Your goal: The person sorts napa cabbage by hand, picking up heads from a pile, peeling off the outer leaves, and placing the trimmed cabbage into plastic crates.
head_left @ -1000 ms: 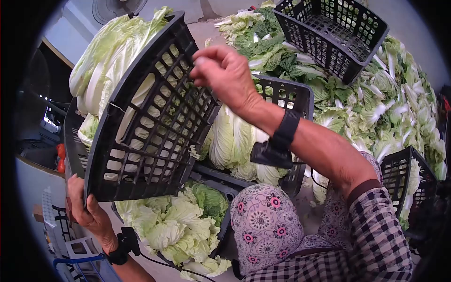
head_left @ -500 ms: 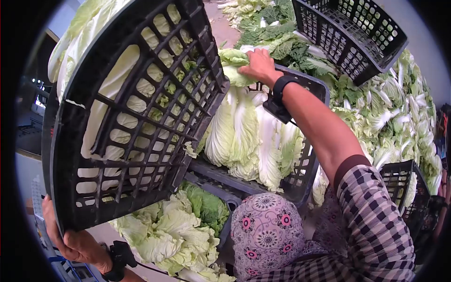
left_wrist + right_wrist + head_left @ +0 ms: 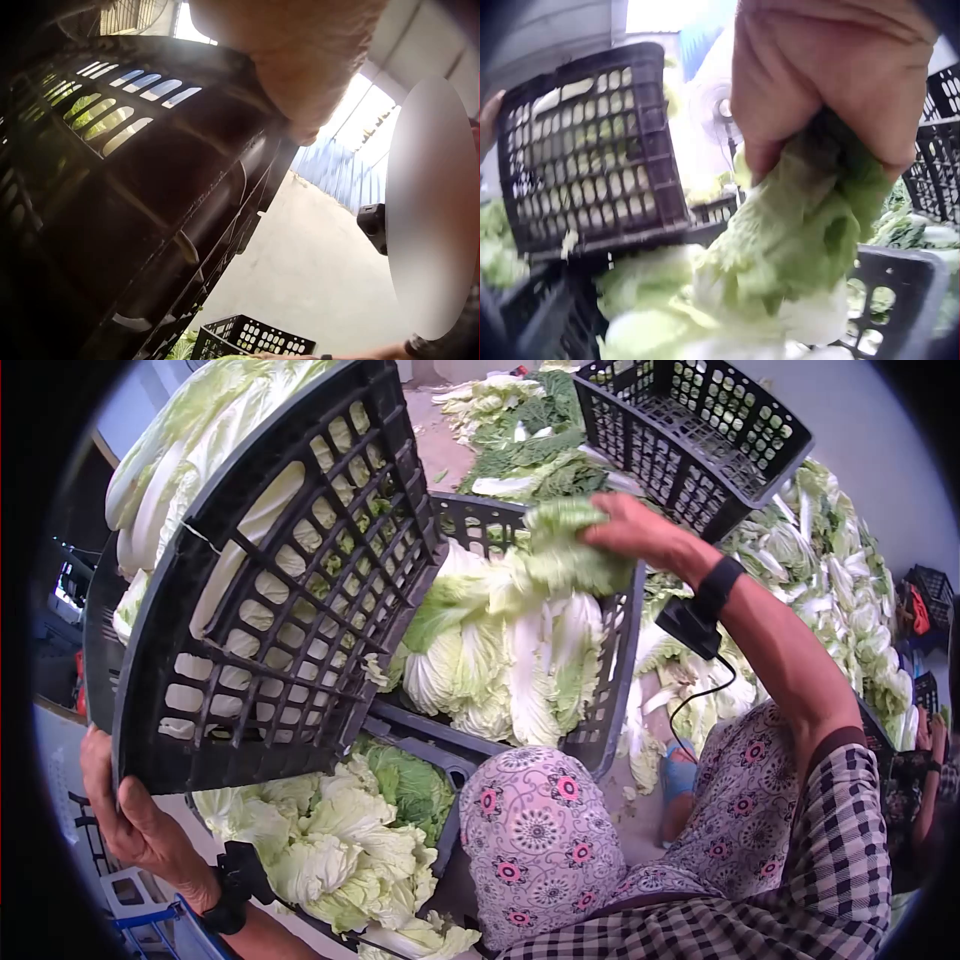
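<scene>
The left hand (image 3: 150,830) grips the lower left corner of a black slatted crate (image 3: 250,760), which is tilted on its side with cabbages (image 3: 170,470) in it. In the left wrist view that hand (image 3: 300,60) is at the crate's (image 3: 180,157) edge. Over a second black crate (image 3: 622,670), the right hand (image 3: 640,532) pinches the leafy end of a cabbage (image 3: 575,550). The right wrist view shows the thumb and fingers of the hand (image 3: 832,75) around green leaves (image 3: 787,232). More cabbages (image 3: 520,670) lie in the second crate, beneath the held one.
A lower crate holds loose outer leaves (image 3: 350,840) in front. Another black crate (image 3: 700,440) rests on the leaf pile (image 3: 830,560) at the back right. A blue plastic frame (image 3: 150,920) stands at the lower left, and a fan (image 3: 724,109) is behind.
The right hand has gone from the tilted crate to a cabbage at the second crate's back, then moved right with its leafy end. The tilted crate has come nearer the head camera, still held by the left hand.
</scene>
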`<state>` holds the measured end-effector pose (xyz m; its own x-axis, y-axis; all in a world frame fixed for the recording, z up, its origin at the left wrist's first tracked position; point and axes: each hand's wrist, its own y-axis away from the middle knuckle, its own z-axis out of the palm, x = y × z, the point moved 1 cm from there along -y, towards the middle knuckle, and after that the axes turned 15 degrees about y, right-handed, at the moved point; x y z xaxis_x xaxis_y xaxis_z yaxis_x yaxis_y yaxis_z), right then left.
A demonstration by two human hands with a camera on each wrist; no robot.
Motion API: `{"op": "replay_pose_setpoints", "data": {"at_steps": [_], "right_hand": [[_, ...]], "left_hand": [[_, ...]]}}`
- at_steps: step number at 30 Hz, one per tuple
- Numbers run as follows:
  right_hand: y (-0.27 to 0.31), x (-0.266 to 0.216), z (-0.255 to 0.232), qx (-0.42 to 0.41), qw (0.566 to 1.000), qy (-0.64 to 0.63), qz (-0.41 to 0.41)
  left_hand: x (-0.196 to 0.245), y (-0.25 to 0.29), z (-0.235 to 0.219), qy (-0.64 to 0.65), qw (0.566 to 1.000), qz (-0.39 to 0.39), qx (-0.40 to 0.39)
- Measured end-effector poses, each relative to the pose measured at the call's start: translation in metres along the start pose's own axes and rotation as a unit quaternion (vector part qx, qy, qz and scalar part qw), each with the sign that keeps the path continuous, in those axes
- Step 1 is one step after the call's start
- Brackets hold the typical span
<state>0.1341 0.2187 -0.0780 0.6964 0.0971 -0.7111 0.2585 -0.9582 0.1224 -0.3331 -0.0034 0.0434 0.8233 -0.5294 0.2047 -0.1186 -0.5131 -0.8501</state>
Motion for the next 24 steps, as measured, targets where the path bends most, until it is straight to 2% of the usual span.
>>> {"op": "replay_pose_setpoints", "data": {"at_steps": [1,2,3,5,7,8,11,13,14,15,16,17,18,19,21,24], "right_hand": [[0.022,0.009,0.000,-0.066,0.997,0.049,-0.006],[0.039,0.016,0.003,-0.087,0.986,0.134,-0.046],[0.047,0.024,0.006,-0.174,0.960,0.219,-0.007],[0.058,0.026,-0.008,-0.252,0.889,0.381,-0.030],[0.052,0.013,-0.038,-0.261,0.892,0.367,0.034],[0.054,0.011,-0.052,-0.204,0.945,0.254,0.031],[0.045,0.007,-0.065,-0.099,0.992,0.012,0.083],[0.022,0.019,-0.043,0.022,0.992,0.016,0.125],[0.008,0.037,-0.025,0.064,0.991,0.050,0.104],[0.001,0.038,-0.007,0.040,0.987,0.082,0.135],[-0.005,0.040,0.008,-0.006,0.978,0.159,0.131],[-0.012,0.037,0.025,-0.055,0.950,0.283,0.116],[-0.013,0.031,0.045,-0.081,0.933,0.334,0.112],[-0.009,0.029,0.055,-0.165,0.911,0.358,0.123],[-0.008,0.044,0.076,-0.189,0.905,0.368,0.097],[-0.004,0.061,0.093,-0.113,0.944,0.271,0.154]], "left_hand": [[-0.002,0.000,0.000,0.003,1.000,-0.002,-0.001],[0.000,-0.001,0.004,0.026,1.000,-0.005,-0.002],[-0.001,0.000,0.003,0.016,1.000,-0.003,0.000],[-0.004,-0.001,0.003,-0.005,1.000,0.005,0.000],[-0.003,-0.002,0.003,0.007,1.000,0.004,-0.007],[-0.003,-0.002,0.002,0.008,1.000,0.003,-0.008],[-0.003,-0.002,0.003,0.013,1.000,0.007,0.001],[-0.003,0.000,0.005,0.013,1.000,0.010,0.013],[-0.003,0.000,0.006,0.012,1.000,0.011,0.019],[-0.002,0.000,0.006,0.009,1.000,0.013,0.025],[-0.002,-0.001,0.006,0.013,1.000,0.012,0.017],[-0.002,-0.002,0.005,0.016,1.000,0.012,0.008],[-0.001,-0.002,0.003,0.019,1.000,0.012,-0.001],[-0.001,-0.002,0.001,0.016,1.000,0.014,-0.004],[0.000,-0.002,0.000,0.013,1.000,0.020,-0.012],[-0.001,-0.002,0.003,0.019,0.999,0.029,-0.004]]}}
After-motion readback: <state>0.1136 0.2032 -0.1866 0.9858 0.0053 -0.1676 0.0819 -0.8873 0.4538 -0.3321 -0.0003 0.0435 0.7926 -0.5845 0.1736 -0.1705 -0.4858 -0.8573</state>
